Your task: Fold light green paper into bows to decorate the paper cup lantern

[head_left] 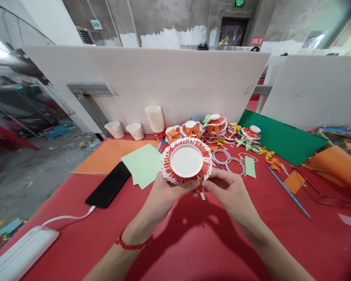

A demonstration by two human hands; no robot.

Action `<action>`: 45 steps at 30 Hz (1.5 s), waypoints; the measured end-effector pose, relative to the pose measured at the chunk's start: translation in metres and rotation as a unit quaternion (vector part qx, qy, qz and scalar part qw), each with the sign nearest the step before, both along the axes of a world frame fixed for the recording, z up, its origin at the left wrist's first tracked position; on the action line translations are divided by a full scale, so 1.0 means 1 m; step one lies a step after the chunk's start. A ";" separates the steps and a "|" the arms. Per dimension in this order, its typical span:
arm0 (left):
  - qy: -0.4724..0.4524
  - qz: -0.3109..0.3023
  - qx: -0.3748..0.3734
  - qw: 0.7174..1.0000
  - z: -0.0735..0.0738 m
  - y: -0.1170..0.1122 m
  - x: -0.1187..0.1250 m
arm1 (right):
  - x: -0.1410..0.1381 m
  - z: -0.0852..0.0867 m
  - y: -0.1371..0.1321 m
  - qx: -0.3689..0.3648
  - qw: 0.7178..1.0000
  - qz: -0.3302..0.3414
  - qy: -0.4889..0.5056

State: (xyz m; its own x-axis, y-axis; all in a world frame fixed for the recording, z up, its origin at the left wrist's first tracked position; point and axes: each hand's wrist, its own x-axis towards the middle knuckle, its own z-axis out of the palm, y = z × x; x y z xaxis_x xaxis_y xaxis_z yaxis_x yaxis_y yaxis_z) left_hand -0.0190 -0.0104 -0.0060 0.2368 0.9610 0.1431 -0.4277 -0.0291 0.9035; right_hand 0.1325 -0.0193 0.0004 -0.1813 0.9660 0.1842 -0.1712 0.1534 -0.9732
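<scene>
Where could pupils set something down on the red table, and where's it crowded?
Bare red table shows between left forearm and phone, between right forearm and blue stick, and between both forearms, below the held frilled cup. It's crowded along the white board, with paper cups and more frilled pieces.

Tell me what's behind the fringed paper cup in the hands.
Behind the fringed paper cup, decorated cups with bows sit before a white board; the red table right behind it is hidden.

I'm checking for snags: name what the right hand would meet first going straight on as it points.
Probably the fringed paper cup, which the right hand touches; depth beyond is unclear.
</scene>
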 end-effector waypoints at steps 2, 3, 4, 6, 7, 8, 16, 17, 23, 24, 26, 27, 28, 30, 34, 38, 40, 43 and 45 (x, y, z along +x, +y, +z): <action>0.011 0.007 0.009 1.000 0.000 0.000 0.000 | -0.001 -0.001 0.000 0.007 1.000 0.000 -0.003; 0.014 0.012 0.010 1.000 0.000 0.000 0.001 | -0.002 -0.002 0.000 0.015 1.000 -0.004 -0.013; 0.015 0.020 0.008 1.000 0.001 -0.001 0.001 | -0.002 -0.003 0.000 0.031 0.999 -0.014 -0.031; 0.005 0.048 -0.001 0.999 0.002 -0.001 0.002 | -0.002 -0.006 0.000 0.096 0.989 -0.063 -0.095; -0.002 0.061 -0.005 0.998 0.003 -0.002 0.002 | -0.002 -0.008 0.000 0.148 0.974 -0.103 -0.137; -0.008 0.072 -0.009 0.997 0.004 -0.002 0.002 | -0.001 -0.010 0.000 0.213 0.949 -0.145 -0.180; 0.017 0.074 0.027 0.997 0.002 -0.004 0.001 | 0.009 -0.011 -0.001 0.541 0.713 -0.208 -0.394; 0.025 0.077 0.033 0.996 0.001 -0.004 0.001 | 0.010 -0.009 -0.002 0.546 0.701 -0.211 -0.408; 0.066 0.086 0.044 0.993 -0.001 -0.005 0.000 | 0.010 -0.003 -0.008 0.566 0.671 -0.212 -0.429; 0.072 0.088 0.048 0.992 0.000 -0.005 0.000 | 0.009 -0.004 -0.008 0.558 0.683 -0.214 -0.421; 0.087 0.103 0.058 0.989 0.002 -0.006 0.001 | 0.007 -0.006 -0.008 0.528 0.721 -0.215 -0.393; 0.095 0.114 0.065 0.987 0.003 -0.006 0.001 | 0.006 -0.007 -0.008 0.510 0.746 -0.214 -0.371; 0.103 0.124 0.072 0.984 0.004 -0.007 0.001 | 0.004 -0.007 -0.008 0.491 0.770 -0.212 -0.347; 0.116 0.144 0.084 0.979 0.007 -0.008 0.000 | 0.001 -0.007 -0.007 0.444 0.819 -0.206 -0.300; 0.141 0.149 0.104 0.973 0.008 -0.007 -0.003 | -0.006 -0.006 -0.008 0.318 0.907 -0.176 -0.214; 0.137 0.145 0.099 0.975 0.007 -0.006 -0.006 | -0.010 -0.005 -0.011 0.205 0.957 -0.150 -0.140; 0.133 0.137 0.101 0.976 0.008 -0.006 -0.006 | -0.011 -0.004 -0.012 0.157 0.973 -0.130 -0.108; 0.136 0.123 0.099 0.978 0.009 -0.008 -0.004 | -0.010 -0.003 -0.013 0.084 0.990 -0.104 -0.044; 0.138 0.116 0.082 0.980 0.011 -0.008 -0.003 | -0.010 -0.003 -0.013 0.041 0.995 -0.092 0.010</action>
State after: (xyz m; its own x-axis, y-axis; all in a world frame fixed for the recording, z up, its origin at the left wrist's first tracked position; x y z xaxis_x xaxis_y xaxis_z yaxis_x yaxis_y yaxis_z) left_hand -0.0219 -0.0186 0.0049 0.0660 0.9627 0.2622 -0.1330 -0.2520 0.9585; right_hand 0.1224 -0.0326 -0.0028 0.0016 0.9640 0.2660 -0.1519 0.2632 -0.9527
